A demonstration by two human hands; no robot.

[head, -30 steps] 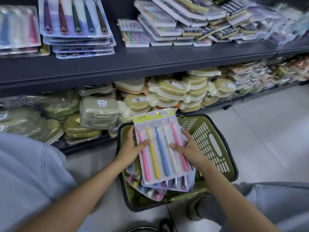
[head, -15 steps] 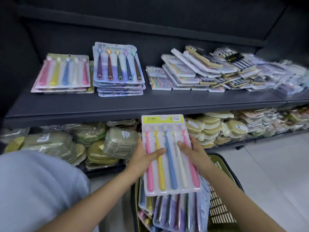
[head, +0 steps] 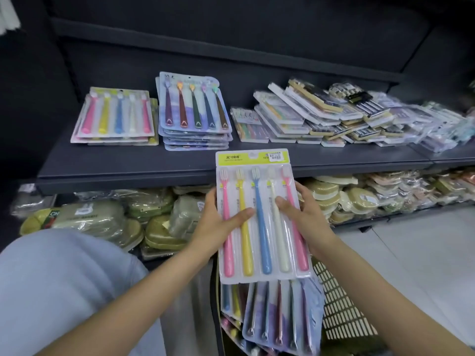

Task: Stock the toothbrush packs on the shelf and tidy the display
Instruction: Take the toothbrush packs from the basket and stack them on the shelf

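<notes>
A toothbrush pack (head: pixel 261 217) was held at centre, in front of the upper shelf (head: pixel 128 165), the left hand (head: pixel 218 227) at its nine o'clock edge and the right hand (head: pixel 305 217) at its three o'clock. On the shelf, at eleven o'clock, lay a low stack of packs (head: pixel 115 119); a taller stack (head: pixel 195 111) sat just beside it, and leaning rows of packs (head: pixel 321 116) spread toward two o'clock. At six o'clock, a basket (head: pixel 341 312) held more packs (head: pixel 277 317). Wrapped goods (head: pixel 102 219) filled the lower shelf.
</notes>
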